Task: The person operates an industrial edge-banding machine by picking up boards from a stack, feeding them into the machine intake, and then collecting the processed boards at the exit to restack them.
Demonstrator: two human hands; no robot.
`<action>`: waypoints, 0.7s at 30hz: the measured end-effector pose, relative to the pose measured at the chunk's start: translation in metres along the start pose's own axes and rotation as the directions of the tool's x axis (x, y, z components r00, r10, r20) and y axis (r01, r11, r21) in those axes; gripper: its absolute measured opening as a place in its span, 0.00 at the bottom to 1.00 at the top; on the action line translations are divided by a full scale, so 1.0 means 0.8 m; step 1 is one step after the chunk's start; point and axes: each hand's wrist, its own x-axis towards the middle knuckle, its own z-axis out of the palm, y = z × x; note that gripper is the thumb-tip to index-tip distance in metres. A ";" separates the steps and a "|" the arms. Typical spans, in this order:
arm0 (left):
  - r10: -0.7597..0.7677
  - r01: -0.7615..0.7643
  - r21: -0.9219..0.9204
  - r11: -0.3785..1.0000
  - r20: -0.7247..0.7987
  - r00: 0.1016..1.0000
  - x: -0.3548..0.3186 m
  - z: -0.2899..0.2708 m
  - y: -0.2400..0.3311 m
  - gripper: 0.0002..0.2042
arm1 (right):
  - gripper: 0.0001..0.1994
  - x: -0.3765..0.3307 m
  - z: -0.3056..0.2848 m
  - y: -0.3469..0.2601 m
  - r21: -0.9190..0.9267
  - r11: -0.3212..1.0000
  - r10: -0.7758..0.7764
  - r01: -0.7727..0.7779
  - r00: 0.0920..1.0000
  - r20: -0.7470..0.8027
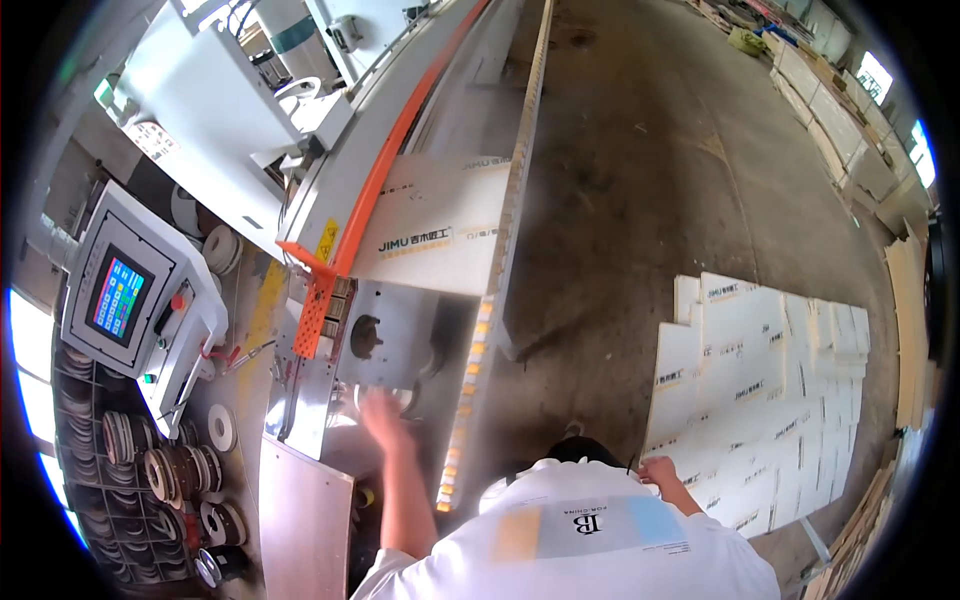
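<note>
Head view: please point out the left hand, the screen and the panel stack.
Left hand (381, 419), head view: middle of the blurred hand.
Screen (120, 297), head view: middle of its display.
Panel stack (745, 400), head view: white top surface.

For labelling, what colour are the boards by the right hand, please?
The boards are white (head view).

Left grip (378, 412) blurred, control screen icons (119, 298) too small to tell, white shirt (600, 560) cut off below

We had bright daylight: left windows (32, 400) and right window (922, 153) blown white. White machine casing (205, 110) shone pale; floor (630, 180) looked dimmer, patchily dark. Left hand (380, 415) smeared slightly. We saw edges bow, rim black.
</note>
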 end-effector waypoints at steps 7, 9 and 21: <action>-0.205 -0.481 0.416 0.772 0.879 0.431 -0.178 0.264 0.053 0.14 | 0.23 0.106 -0.251 -0.198 0.247 0.969 0.041 0.016 0.974 -0.224; -0.231 -0.492 0.349 0.798 0.930 0.284 -0.163 0.310 0.046 0.16 | 0.24 0.138 -0.291 -0.241 0.304 0.952 0.040 0.029 0.975 -0.220; 0.062 -0.730 0.348 0.589 0.881 0.469 0.082 0.648 0.046 0.10 | 0.19 0.328 -0.484 -0.061 -0.169 0.885 -0.460 0.434 0.871 -0.174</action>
